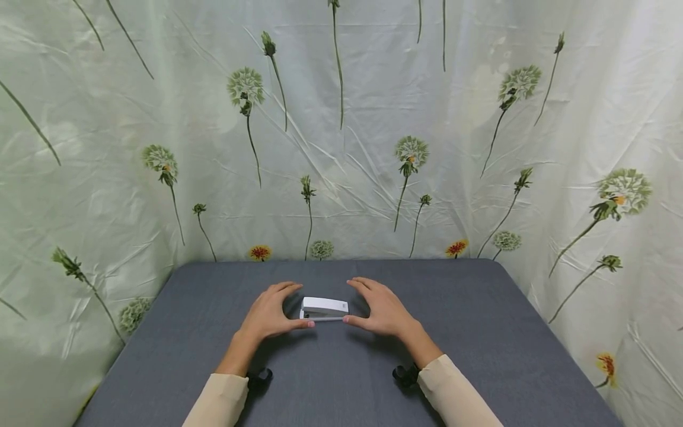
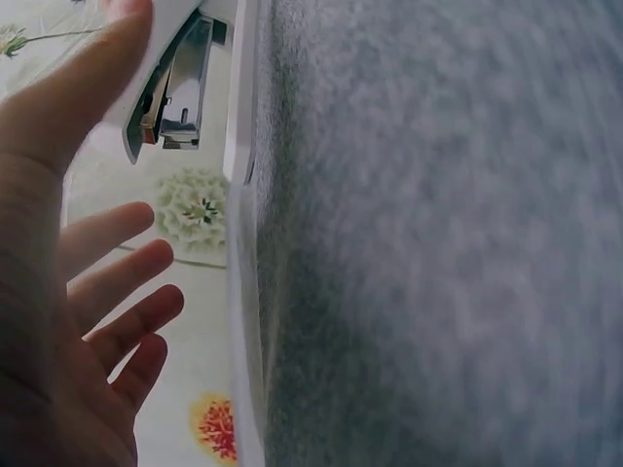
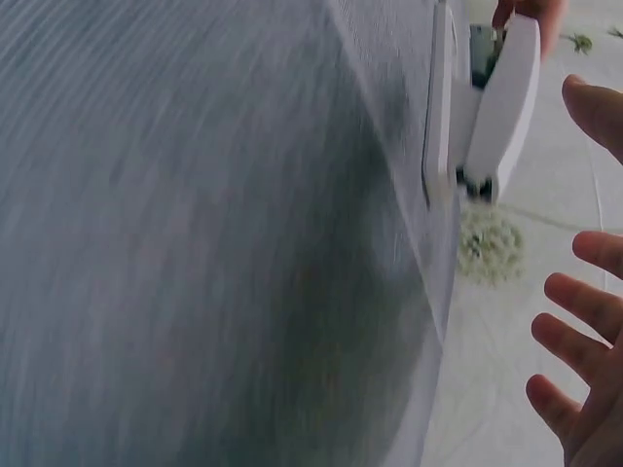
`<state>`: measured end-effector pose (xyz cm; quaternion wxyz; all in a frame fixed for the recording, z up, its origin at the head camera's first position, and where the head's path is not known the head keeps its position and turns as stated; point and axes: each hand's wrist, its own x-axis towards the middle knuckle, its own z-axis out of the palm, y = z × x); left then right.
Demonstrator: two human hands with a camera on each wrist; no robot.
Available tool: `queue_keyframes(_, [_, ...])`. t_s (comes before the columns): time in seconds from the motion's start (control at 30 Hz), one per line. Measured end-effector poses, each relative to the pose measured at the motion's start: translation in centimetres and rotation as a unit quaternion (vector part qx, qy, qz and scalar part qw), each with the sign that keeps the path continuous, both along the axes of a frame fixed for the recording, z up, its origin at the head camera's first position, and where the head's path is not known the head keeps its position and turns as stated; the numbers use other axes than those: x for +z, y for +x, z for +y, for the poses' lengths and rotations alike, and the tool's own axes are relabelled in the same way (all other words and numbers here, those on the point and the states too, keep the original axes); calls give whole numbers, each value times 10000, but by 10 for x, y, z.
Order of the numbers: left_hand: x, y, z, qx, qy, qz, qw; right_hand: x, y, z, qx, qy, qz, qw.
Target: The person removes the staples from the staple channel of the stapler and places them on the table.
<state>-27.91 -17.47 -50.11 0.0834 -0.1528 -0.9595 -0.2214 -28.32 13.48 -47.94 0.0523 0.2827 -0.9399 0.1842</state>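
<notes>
A white stapler (image 1: 324,305) lies on the grey tabletop between the two hands, its long side facing the person. My left hand (image 1: 269,313) is at its left end, fingers spread and gently bent, the thumb tip overlapping the base in the head view. On the other side, my right hand (image 1: 384,309) curves around the right end with its thumb close to the base. Neither hand grips the stapler. The left wrist view shows the metal staple channel of the stapler (image 2: 190,97) under its raised arm. Its rear hinge end appears nearest the right hand (image 3: 594,331).
The grey cloth-covered table (image 1: 331,367) extends around the hands. Behind it and along both sides hangs a pale curtain (image 1: 352,178) printed with dandelions. Dark wrist-camera mounts (image 1: 405,376) sit by both sleeve cuffs.
</notes>
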Motion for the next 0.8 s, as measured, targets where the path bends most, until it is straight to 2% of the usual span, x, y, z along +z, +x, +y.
queue_keyframes(0.23, [-4,-3,3,84,117,-119,9998,-3,-3,-21,120,-120,-115,9998])
queue_keyframes(0.4, [-7,-5,5,28,254,-183,9995,-6,-5,-30,145,-119,-146,9997])
queue_keyframes(0.8, [-11,-10,2,-206,635,8,9978,-7,-12,-59,281,-78,90,9995])
